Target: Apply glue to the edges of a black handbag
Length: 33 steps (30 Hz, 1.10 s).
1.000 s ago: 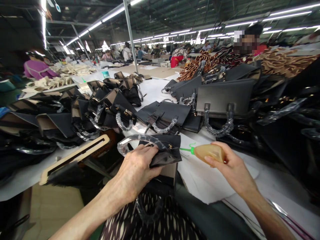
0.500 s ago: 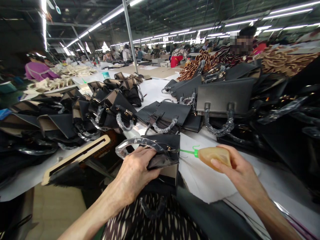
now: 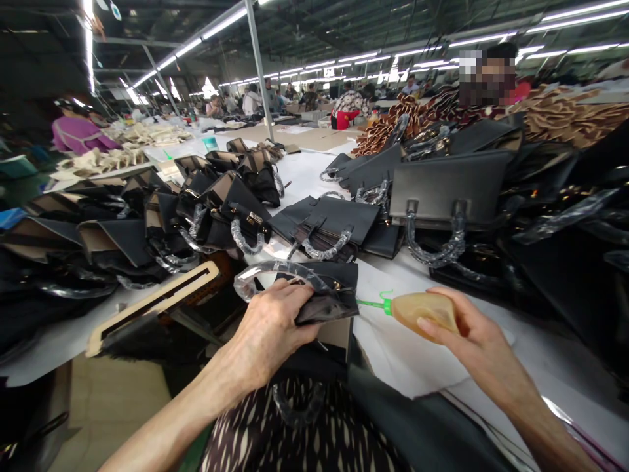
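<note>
My left hand (image 3: pixel 280 318) is closed on a black handbag (image 3: pixel 339 278) held over the table edge near my lap. A plastic-wrapped handle (image 3: pixel 250 278) arches from the bag, beyond my knuckles. From the right, my right hand (image 3: pixel 472 321) grips a squeeze bottle (image 3: pixel 420 311) of amber liquid, lying nearly level. Its thin green nozzle (image 3: pixel 373 303) points left, with the tip at the bag's right edge; whether it touches, I cannot tell. The fingers of my left hand are partly hidden behind the bag.
Black handbags (image 3: pixel 324 226) with wrapped handles crowd the table ahead, left and right. A pale slotted frame (image 3: pixel 157 305) stands at the left. White paper (image 3: pixel 393 367) lies under the bottle. Brown strips (image 3: pixel 388 124) are heaped farther back. People work in the background.
The view has shifted slightly. Both hands, the handbag and the bottle keep nearly the same places, with the nozzle still at the bag's right edge.
</note>
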Available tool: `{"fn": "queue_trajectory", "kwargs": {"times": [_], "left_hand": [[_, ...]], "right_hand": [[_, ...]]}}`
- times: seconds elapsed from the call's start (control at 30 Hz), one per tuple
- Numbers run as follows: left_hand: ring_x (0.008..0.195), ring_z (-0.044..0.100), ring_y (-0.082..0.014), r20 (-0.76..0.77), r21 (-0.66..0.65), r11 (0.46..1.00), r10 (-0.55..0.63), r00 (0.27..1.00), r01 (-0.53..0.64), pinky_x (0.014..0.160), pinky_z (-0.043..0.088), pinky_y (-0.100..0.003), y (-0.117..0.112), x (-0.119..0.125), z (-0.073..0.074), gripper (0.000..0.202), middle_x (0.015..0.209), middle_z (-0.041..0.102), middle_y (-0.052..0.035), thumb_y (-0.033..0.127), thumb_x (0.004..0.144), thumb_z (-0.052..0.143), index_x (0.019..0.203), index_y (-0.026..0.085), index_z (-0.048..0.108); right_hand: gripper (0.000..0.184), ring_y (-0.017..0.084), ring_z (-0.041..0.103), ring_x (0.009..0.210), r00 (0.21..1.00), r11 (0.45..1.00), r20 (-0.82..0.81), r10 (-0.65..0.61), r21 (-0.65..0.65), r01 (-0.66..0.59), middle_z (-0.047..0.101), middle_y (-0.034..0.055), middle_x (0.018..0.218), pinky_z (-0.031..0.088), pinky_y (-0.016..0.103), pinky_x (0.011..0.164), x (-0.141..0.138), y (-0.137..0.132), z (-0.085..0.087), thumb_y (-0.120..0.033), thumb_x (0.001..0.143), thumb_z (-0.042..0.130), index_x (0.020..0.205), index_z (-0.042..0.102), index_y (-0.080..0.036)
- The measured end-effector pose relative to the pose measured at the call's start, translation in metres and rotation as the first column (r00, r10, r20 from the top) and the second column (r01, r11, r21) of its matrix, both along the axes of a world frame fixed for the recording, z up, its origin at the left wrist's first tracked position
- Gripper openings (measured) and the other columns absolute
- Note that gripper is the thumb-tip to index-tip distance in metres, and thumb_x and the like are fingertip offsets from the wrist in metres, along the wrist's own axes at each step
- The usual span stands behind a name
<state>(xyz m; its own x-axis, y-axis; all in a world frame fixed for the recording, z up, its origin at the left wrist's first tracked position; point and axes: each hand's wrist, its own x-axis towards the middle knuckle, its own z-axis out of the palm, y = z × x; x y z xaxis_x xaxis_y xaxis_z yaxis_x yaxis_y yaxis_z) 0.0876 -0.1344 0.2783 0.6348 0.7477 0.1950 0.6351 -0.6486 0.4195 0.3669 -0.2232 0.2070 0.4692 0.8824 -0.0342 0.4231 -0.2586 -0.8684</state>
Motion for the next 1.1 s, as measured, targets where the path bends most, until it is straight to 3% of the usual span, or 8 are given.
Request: {"fn": "queue_trajectory", "kwargs": {"times": [0.13,0.23,0.53,1.1], "left_hand": [[0.075,0.052,-0.0154,-0.024,0.019,1.000,-0.019,1.000,0.019,0.065,0.043,-0.025,0.004,0.003,0.002,0.002,0.077,0.058,-0.0014,0.018,0.080,0.057,0.080,0.018,0.060],[0.072,0.050,-0.0150,-0.064,0.022,0.998,-0.049,0.997,0.051,0.062,0.039,-0.024,0.008,0.006,0.005,0.005,0.071,0.056,0.0002,0.016,0.078,0.057,0.075,0.018,0.055],[0.072,0.050,-0.0157,-0.171,0.008,0.998,-0.065,0.983,0.067,0.059,0.034,-0.024,0.018,0.017,0.009,0.013,0.071,0.054,-0.0001,0.015,0.073,0.060,0.069,0.018,0.048],[0.070,0.048,-0.0143,-0.136,0.045,0.992,-0.113,0.984,0.120,0.057,0.031,-0.025,0.019,0.011,0.005,0.016,0.069,0.052,0.0021,0.016,0.072,0.062,0.070,0.019,0.047]], "right_hand": [[0.052,0.025,0.057,0.092,1.000,0.999,-0.009,0.022,-0.030,-0.022,0.063,-0.0013,0.095,0.043,0.034,0.079,-0.001,0.000,-0.005,-0.056,0.069,0.065,0.110,0.053,-0.028],[0.052,0.025,0.057,0.091,1.000,0.998,0.004,0.028,-0.048,-0.028,0.063,-0.0009,0.095,0.042,0.036,0.081,-0.001,0.000,-0.012,-0.056,0.069,0.065,0.111,0.052,-0.028],[0.051,0.025,0.056,0.089,1.000,0.999,0.021,0.021,-0.038,-0.020,0.062,-0.0009,0.093,0.042,0.036,0.080,-0.002,0.003,-0.013,-0.057,0.069,0.064,0.109,0.052,-0.027],[0.054,0.026,0.055,0.093,0.993,0.991,-0.074,0.092,-0.092,-0.098,0.062,-0.0002,0.098,0.041,0.036,0.081,0.001,-0.009,-0.012,-0.057,0.067,0.069,0.109,0.053,-0.026]]}}
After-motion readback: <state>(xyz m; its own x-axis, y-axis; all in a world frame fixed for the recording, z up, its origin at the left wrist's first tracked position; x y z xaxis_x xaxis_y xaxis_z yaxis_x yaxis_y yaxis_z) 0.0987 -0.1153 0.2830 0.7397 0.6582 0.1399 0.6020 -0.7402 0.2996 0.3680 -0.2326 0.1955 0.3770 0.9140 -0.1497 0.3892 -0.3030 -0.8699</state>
